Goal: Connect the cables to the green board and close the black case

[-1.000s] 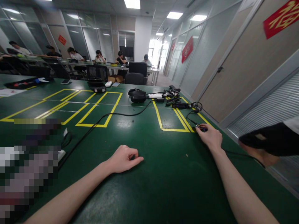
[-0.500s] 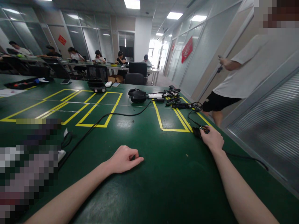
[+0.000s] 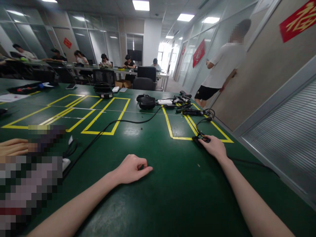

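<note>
On the green desk [image 3: 158,204], far right: right hand [image 3: 214,148] fingertips pinch a small black gadget [image 3: 201,138] with cable [image 3: 249,162]. Left hand [image 3: 132,168] rests loosely fisted, holding nothing. Step: gripping gadget; next needs a firm lift.

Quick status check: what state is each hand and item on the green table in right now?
Left hand: loosely curled, resting on the table, holding nothing visible.
Right hand: reaching forward, fingertips on the small black device.
Small black device: lying flat, its cable attached.
Headset: set down, untouched.
Black cable: slack across the table.
</note>
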